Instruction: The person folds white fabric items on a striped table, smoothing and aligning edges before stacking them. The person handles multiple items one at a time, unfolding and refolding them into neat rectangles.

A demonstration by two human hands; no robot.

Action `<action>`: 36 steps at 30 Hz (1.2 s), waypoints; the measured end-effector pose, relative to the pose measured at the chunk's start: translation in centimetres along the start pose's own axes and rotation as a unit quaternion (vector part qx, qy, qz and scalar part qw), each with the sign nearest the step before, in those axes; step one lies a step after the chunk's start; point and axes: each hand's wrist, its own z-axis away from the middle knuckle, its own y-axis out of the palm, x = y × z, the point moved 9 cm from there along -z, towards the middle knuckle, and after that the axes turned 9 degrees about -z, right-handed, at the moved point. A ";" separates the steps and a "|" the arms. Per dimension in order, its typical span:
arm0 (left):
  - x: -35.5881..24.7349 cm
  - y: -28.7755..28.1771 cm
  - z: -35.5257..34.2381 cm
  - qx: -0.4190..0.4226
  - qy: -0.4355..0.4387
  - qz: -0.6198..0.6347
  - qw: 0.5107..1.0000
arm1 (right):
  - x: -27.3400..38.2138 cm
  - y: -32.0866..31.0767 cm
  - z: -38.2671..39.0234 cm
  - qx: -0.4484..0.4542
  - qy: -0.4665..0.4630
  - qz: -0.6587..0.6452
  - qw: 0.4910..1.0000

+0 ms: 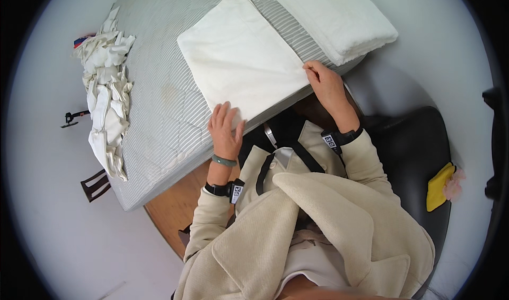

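A white, roughly square cloth (246,53) lies flat on the striped mattress (159,88), reaching its near edge. Fine seam lines run along its borders. At the cloth's near left corner rests my left hand (225,126), fingers spread and touching the fabric. My right hand (323,82) is at the near right corner, thumb and bent fingers pinching the cloth's edge. A green bangle circles my left wrist, and both wrists carry black straps with small tags.
Thick folded white towels (339,21) are stacked at the far right of the mattress. Rumpled white cloths (108,98) form a long heap along its left side. A black chair (408,141) stands at right, with a yellow cloth item (440,187) on it. Wooden floor (180,207) shows below.
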 end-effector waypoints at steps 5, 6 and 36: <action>-0.4 -0.4 2.5 0.011 0.004 0.016 1.000 | 0.9 -0.1 0.1 0.004 -0.028 0.072 0.997; 0.0 -0.8 2.2 0.008 0.008 0.006 1.000 | 2.2 -0.2 0.2 -0.007 -0.059 0.107 0.992; 19.3 10.7 -19.6 0.248 -0.040 -0.138 0.958 | 7.6 17.0 5.4 0.193 -0.299 0.296 0.887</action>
